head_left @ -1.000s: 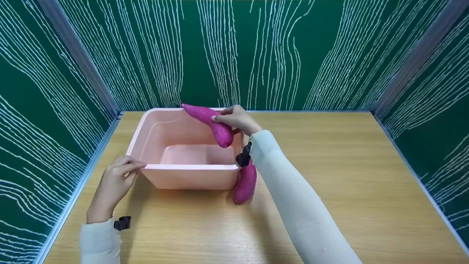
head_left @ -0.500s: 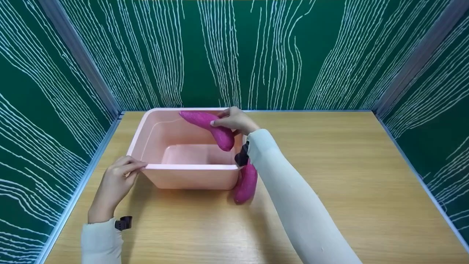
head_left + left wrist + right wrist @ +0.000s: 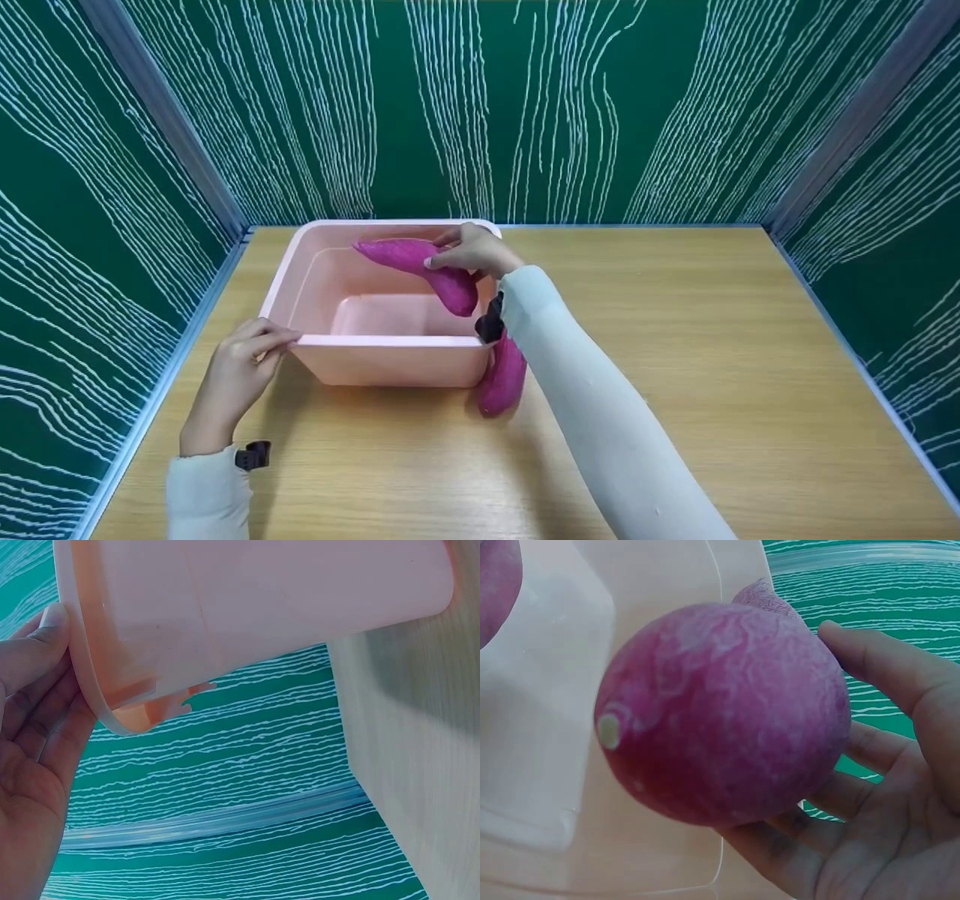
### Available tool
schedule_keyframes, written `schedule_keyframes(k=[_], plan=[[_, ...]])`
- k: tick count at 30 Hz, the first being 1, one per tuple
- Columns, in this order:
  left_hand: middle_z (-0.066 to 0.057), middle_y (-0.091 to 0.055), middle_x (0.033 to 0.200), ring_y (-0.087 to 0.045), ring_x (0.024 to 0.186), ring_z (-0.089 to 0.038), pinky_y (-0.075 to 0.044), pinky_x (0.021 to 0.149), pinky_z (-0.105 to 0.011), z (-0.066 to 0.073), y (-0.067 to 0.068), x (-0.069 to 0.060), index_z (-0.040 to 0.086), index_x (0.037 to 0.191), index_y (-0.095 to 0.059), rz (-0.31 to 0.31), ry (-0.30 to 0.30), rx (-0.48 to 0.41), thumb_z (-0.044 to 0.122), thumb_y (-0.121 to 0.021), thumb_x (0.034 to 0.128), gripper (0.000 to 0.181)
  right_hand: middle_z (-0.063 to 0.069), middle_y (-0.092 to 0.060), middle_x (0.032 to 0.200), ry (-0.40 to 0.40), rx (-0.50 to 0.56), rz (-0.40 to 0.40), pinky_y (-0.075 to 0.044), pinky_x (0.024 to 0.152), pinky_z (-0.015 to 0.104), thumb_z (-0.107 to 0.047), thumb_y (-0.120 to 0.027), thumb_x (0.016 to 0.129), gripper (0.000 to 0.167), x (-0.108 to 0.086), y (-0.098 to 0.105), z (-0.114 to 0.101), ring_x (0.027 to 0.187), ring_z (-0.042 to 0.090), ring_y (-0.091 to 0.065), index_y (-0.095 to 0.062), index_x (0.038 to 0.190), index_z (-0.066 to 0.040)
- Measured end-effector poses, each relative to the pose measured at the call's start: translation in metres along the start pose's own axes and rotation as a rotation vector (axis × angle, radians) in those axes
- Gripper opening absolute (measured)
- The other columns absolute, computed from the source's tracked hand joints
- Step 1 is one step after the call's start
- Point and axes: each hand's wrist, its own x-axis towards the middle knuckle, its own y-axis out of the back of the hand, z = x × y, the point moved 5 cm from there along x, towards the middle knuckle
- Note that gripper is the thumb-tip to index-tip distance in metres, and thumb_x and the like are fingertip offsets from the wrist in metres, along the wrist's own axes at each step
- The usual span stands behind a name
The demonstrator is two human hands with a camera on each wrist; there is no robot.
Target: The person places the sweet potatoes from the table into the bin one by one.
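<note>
A pink plastic bin (image 3: 405,364) stands at the back left. My left hand (image 3: 236,379) pinches its near-left rim, thumb outside in the left wrist view. Over the bin's right half, my right hand (image 3: 476,251) grips a magenta sweet potato (image 3: 416,262), its tapered tip pointing left and its blunt end (image 3: 720,716) hanging lower right. A second sweet potato (image 3: 502,382) lies on the table against the bin's right side, partly behind my right wrist. Part of another pinkish, rounded thing (image 3: 496,589) shows at the right wrist view's upper left, against the bin's inside; most of it is cut off.
The wooden table (image 3: 675,360) is enclosed by green walls (image 3: 675,67) with white wavy lines and metal corner rails (image 3: 832,127). A dark camera mount sits on each wrist.
My right hand has lowered the sweet potato, shifting slightly left, so it now sits below the level of the bin's back rim. My left hand stays on the rim.
</note>
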Motion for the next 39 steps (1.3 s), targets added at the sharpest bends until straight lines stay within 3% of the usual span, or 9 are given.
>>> schedule_keyframes(k=[6,15,24,39], plan=[[-0.01,-0.069,0.091,-0.064,0.095,-0.028,-0.055,0.086,-0.047,0.0008,0.0004,0.0002,0.003,0.095,-0.077,-0.008,0.007,0.002,-0.01,-0.072,0.0774,0.022,0.007,-0.06,0.12,-0.001,0.01,-0.002,-0.059,0.085,0.038,-0.028,-0.079,0.079,0.057,-0.0021,-0.0003,-0.0015,0.099,0.026,-0.063,-0.058,0.13,-0.013],[-0.007,-0.068,0.086,-0.064,0.09,-0.023,-0.058,0.081,-0.043,0.0014,-0.0003,0.0,0.003,0.092,-0.077,0.007,-0.026,0.013,-0.01,-0.074,0.0758,0.021,0.008,-0.065,0.116,0.019,0.056,0.025,-0.059,0.087,0.038,-0.016,-0.068,0.089,0.034,-0.002,0.0016,-0.0026,0.096,0.023,-0.062,-0.063,0.122,-0.01],[-0.009,-0.068,0.089,-0.065,0.093,-0.028,-0.056,0.082,-0.046,0.0009,-0.0006,-0.0011,0.003,0.095,-0.076,-0.017,0.005,-0.003,-0.01,-0.073,0.0761,0.023,0.008,-0.066,0.112,0.026,0.034,0.024,-0.06,0.082,0.034,-0.022,-0.07,0.088,0.036,-0.0026,0.0026,-0.0021,0.086,0.019,-0.063,-0.064,0.121,-0.01],[-0.009,-0.067,0.09,-0.063,0.092,-0.026,-0.056,0.083,-0.045,-0.0012,-0.0013,-0.0022,0.002,0.095,-0.076,-0.024,0.002,-0.01,-0.009,-0.072,0.0784,0.021,0.006,-0.066,0.11,0.014,0.025,0.028,-0.06,0.08,0.031,-0.025,-0.07,0.088,0.035,-0.0063,0.0037,-0.0031,0.089,0.021,-0.064,-0.064,0.12,-0.01]])
